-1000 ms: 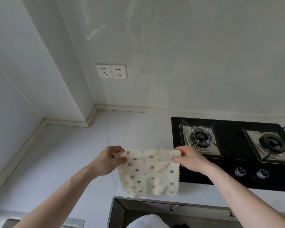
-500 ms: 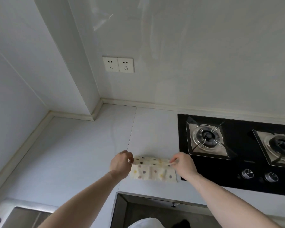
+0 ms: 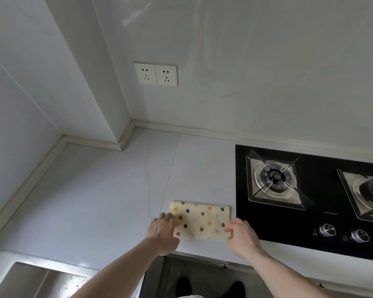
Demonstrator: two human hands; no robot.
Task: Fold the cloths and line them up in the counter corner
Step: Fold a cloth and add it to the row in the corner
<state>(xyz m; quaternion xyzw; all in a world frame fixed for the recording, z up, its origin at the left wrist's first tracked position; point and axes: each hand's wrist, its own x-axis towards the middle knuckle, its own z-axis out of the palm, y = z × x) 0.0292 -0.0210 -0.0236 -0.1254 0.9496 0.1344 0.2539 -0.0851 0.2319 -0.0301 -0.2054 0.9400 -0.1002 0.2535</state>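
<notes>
1 view only, head-worn, wide-angle. It looks forward and steeply down from above the desk's (image 3: 99, 196) front edge, close in, with both forearms entering from the bottom of frame. It faces the back wall, which fills the upper half with its sockets (image 3: 155, 74). The desk's back-left corner sits centre-left, the hob (image 3: 310, 222) along the right edge, the sink (image 3: 41, 280) at bottom left. Straight lines bow toward the edges.
</notes>
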